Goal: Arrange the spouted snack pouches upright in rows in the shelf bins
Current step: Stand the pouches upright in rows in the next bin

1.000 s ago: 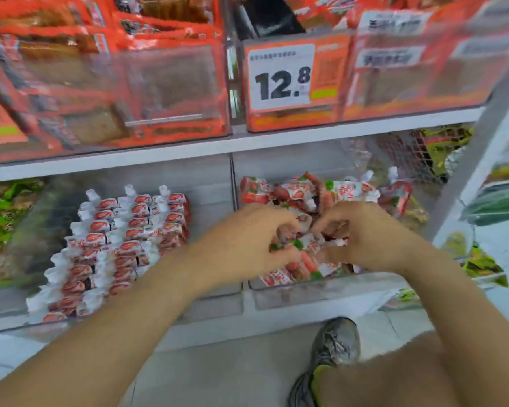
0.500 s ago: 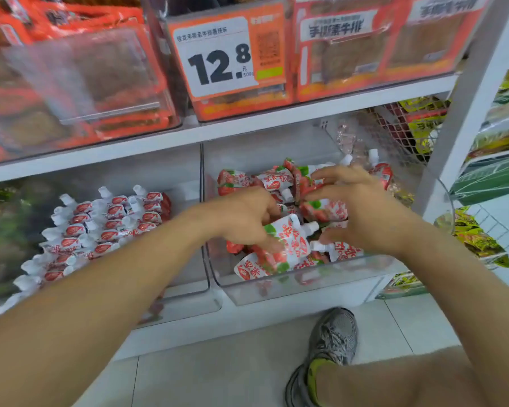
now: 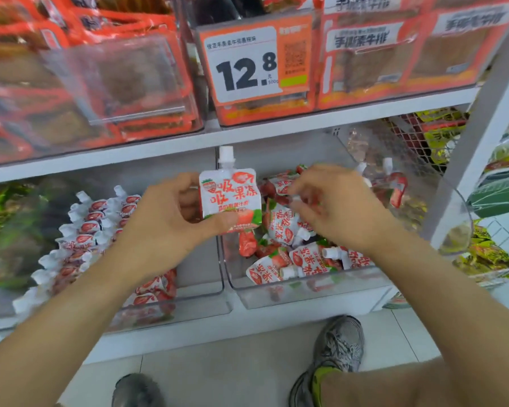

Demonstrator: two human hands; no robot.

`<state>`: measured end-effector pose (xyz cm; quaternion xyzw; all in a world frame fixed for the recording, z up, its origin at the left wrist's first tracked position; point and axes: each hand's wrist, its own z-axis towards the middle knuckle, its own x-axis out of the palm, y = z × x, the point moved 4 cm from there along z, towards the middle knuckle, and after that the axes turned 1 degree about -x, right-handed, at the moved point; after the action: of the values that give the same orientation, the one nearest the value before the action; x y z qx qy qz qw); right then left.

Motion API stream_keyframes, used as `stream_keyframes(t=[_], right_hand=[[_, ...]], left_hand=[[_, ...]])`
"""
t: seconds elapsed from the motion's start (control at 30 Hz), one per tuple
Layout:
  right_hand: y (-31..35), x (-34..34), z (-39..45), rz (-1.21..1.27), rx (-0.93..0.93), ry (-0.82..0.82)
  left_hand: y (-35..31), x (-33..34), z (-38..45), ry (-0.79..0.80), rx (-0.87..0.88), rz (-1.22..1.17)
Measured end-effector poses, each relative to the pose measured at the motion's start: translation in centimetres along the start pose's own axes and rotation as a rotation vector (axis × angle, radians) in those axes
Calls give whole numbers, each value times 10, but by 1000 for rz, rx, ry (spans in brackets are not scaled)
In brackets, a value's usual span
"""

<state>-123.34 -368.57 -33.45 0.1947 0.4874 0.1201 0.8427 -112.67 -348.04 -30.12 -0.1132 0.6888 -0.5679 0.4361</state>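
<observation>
- The left hand (image 3: pixel 162 227) has one spouted pouch (image 3: pixel 231 198) up in the air, upright, cap on top, printed face toward the camera, hovering over the wall between the two clear bins.
- Its thumb pinches the pouch's lower edge from below and the fingers (image 3: pixel 174 183) curl in behind the left side, so the pouch sits right in the grip, spout well clear of the hand.
- The right hand (image 3: pixel 332 207) reaches into the right bin (image 3: pixel 276 298), its fingers bent over the jumbled pile of pouches (image 3: pixel 285 227); motion blur hides whether they are closed on anything.
- The pouch looks light and soft, a squashy filled film bag that will probably dent under pressure, with a glossy skin that could slide.
- The stiffest parts are likely the spout and the sealed edges, so a pinch at a seam or the neck should steer it best.
- In the left bin (image 3: pixel 200 295), pouches already stand in neat rows (image 3: pixel 83 230), spouts up.
- Judging by that, this one probably goes there next, into the free space beside them.
</observation>
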Motion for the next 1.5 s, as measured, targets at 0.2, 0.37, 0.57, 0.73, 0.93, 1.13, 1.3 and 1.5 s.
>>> stream_keyframes(t=[0.2,0.37,0.57,0.73,0.93,1.13,1.3,1.5], right_hand=[[16,74,-3,17,-5,699],[21,82,-1,-159,-17,763],[10,60,-7,-154,77,767],[5,32,-13,-179,92,639],[-30,-22,-12,-263,280,228],[-47,-34,-16,-237,386,183],[-30,-41,-31,-122,406,-43],[17,10,-45,279,421,268]], left_hand=[[10,-6,-8,-36,70,-135],[27,-16,-15,-108,50,-239],[30,-21,-23,-112,50,-291],[24,-18,-25,-79,67,-322],[22,-13,-24,-81,66,-324],[27,-8,-19,-99,28,-295],[28,0,-14,-130,-4,-286],[27,0,-17,-218,-25,-377]])
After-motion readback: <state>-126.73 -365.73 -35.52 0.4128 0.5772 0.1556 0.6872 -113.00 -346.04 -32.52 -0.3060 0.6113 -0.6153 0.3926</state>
